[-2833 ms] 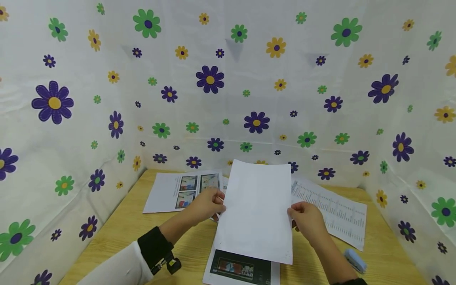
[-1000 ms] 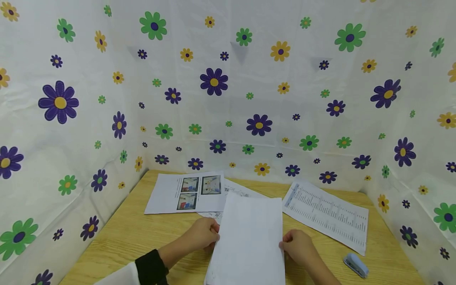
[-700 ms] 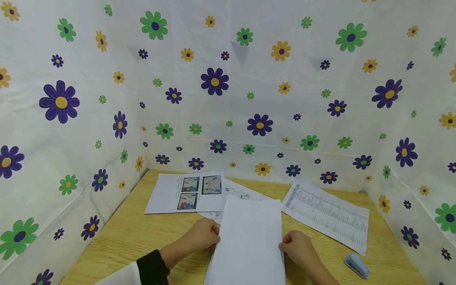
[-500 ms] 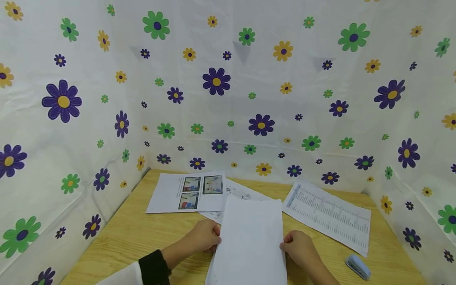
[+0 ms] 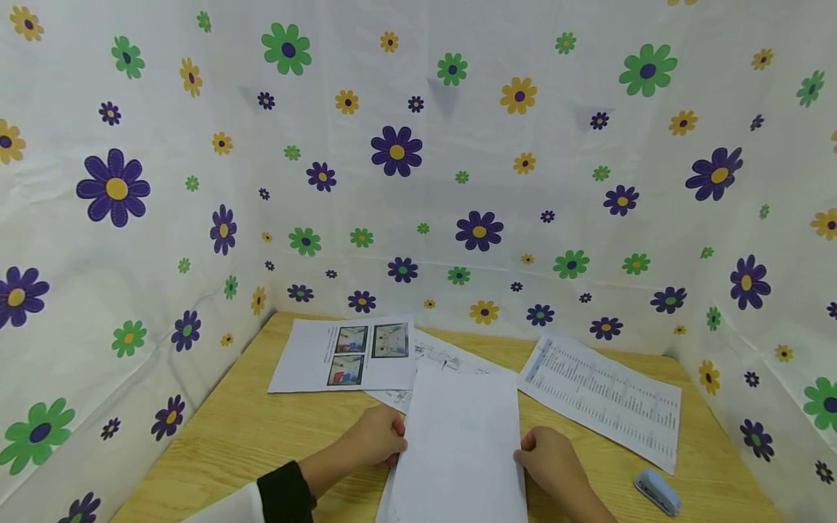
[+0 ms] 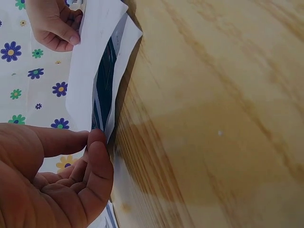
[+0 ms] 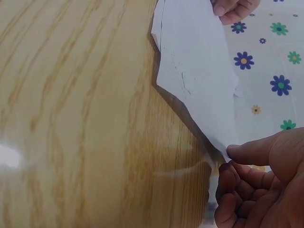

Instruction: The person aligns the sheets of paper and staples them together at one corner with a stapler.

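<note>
A white sheet of paper [image 5: 461, 443], blank side up, lies at the front middle of the table over another sheet. My left hand [image 5: 375, 436] pinches its left edge between thumb and forefinger. At the right edge, my right hand [image 5: 552, 461] pinches it with thumb against curled fingers. In the left wrist view, a dark printed sheet [image 6: 105, 83] shows through the gap beneath the top sheet. The right wrist view shows the paper's near edge [image 7: 185, 90] bent and wavy, with small dark marks on it.
Behind on the left lies a sheet with photos [image 5: 307, 359], overlapping a sheet with line drawings [image 5: 451, 352]. A sheet with a printed table [image 5: 604, 399] lies at right. A light blue stapler [image 5: 657, 492] sits near the right front. A flowered curtain [image 5: 418, 196] encloses the wooden table [image 5: 261, 450].
Both hands have lowered the white sheet toward me, over the sheet with the dark picture that showed below it. Over the last half second the sheet dips slightly; the hands stay almost in place.
</note>
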The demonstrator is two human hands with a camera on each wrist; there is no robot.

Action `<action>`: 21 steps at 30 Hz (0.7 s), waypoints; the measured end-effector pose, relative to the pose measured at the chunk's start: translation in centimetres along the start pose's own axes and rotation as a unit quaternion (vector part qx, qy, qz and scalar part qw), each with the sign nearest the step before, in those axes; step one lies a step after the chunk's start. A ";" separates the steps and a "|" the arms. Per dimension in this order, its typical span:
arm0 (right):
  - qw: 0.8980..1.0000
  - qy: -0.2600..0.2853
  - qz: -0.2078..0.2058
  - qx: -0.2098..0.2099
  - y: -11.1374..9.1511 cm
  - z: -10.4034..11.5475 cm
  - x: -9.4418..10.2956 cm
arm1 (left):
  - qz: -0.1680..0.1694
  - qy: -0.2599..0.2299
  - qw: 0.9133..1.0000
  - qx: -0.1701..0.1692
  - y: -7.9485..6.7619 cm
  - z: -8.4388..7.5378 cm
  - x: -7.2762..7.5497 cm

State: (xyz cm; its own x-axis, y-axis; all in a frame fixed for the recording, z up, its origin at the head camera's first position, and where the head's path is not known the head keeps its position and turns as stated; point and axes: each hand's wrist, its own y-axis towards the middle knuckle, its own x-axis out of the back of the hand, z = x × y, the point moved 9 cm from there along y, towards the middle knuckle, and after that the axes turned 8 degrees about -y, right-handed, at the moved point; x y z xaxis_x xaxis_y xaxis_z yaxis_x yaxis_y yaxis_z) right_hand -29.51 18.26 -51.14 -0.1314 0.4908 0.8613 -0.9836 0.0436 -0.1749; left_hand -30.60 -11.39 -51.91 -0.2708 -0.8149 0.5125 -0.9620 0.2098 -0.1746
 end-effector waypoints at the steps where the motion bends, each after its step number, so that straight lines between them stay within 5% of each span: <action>1: 1.000 0.000 0.002 -0.001 0.0 0.0 0.0 | -0.001 0.003 1.000 -0.002 0.0 0.0 0.0; 21: 1.000 -0.014 0.014 -0.009 -0.3 -0.1 -0.2 | -0.012 0.030 0.999 0.008 -0.1 0.1 0.2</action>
State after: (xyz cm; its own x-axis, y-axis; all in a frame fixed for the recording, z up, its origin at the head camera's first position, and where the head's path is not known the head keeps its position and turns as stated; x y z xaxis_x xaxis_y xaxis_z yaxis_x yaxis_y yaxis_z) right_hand -29.21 18.24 -51.31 -0.1615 0.4677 0.8690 -0.9774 0.0463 -0.2065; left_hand -30.54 -11.69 -51.87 -0.2489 -0.7855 0.5666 -0.9679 0.1812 -0.1740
